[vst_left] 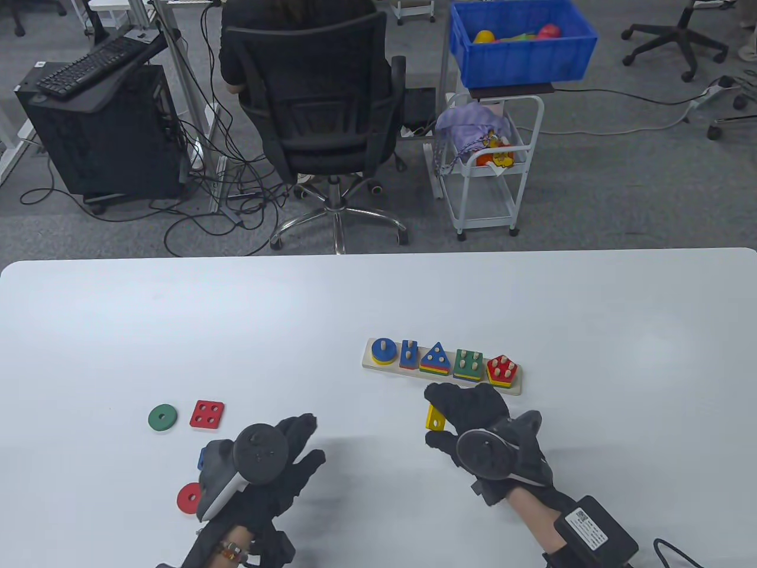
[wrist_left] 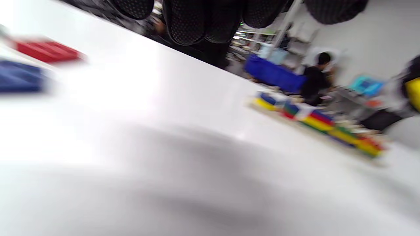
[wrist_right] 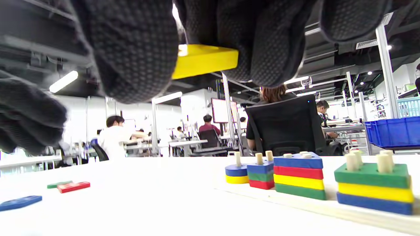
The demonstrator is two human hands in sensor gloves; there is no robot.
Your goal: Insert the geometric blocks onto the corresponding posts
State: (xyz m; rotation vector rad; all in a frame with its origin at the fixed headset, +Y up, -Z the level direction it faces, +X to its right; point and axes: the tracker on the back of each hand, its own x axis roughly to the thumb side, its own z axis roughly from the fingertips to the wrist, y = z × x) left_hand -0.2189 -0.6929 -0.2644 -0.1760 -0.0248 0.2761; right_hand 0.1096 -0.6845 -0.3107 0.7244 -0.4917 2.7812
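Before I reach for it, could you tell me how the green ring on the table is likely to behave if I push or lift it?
The green ring lies flat, so a push would probably slide it rather than roll it. It looks like painted wood, likely stiff and light. Its low profile on the smooth white table may make pinching the edge awkward; the centre hole could help.

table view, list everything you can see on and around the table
peg board: 1, pale wood, right of table centre, five stacks of coloured blocks on its posts
yellow block: 1, two holes, in the right hand's grip, just in front of the board
green ring: 1, table left
red square block: 1, four holes, right of the ring
red ring: 1, by the left wrist
blue block: 1, mostly hidden under the left hand
office chair: 1, black, behind the table
blue bin: 1, on a white cart
left hand: black glove, holds nothing
right hand: black glove
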